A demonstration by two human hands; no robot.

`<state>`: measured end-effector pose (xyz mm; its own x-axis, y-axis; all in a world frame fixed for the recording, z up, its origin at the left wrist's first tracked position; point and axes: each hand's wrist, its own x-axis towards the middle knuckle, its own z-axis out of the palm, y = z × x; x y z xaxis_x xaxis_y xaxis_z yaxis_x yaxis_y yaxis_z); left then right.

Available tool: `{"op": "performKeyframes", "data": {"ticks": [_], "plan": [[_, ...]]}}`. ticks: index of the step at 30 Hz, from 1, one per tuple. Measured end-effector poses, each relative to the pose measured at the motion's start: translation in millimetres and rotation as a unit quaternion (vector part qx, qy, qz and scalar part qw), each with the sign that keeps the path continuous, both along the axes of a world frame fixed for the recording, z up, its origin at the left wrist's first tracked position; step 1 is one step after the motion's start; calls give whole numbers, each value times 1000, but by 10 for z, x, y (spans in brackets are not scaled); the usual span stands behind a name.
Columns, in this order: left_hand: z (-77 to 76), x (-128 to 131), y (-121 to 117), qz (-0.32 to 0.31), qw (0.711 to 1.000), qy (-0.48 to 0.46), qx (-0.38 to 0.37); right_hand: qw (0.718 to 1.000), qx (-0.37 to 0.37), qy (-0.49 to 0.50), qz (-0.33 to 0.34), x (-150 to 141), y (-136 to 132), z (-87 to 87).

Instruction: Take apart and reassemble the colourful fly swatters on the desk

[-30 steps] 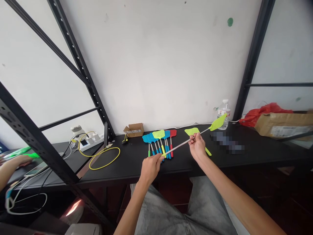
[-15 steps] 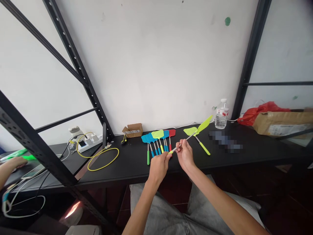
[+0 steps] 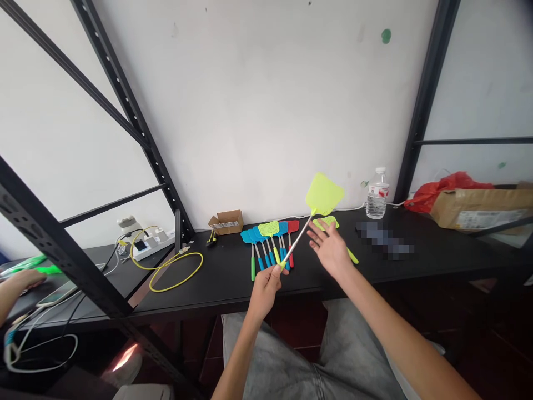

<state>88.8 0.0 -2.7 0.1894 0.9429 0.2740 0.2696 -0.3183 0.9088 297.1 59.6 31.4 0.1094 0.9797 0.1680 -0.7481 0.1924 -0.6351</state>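
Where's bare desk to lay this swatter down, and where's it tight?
Bare black desktop lies between the yellow cable loop and the fanned swatters, below the small carton. More lies right of the blurred patch, before the cardboard box. Crowded: the fanned swatters by the left hand, and the right hand over the lone swatter.

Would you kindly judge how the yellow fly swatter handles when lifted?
The yellow fly swatter seems light: the left hand holds it out by the handle alone. Its thin metal shaft looks stiff; the mesh head may flex slightly.
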Motion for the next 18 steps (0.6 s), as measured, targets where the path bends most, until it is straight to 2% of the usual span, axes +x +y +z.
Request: {"op": "performKeyframes", "data": {"ticks": [5,8,11,18], "plan": [[-33,-10,71,-59,997,-27,-44,996,65,24,-58,389,254,327],[-11,-15,100,-86,993,-32,-68,993,79,27,-88,523,352,443],[12,-31,112,-97,991,-35,-87,993,78,34,-87,566,400,462],[24,-64,104,-84,993,-23,-86,991,77,39,-105,497,402,383]]}}
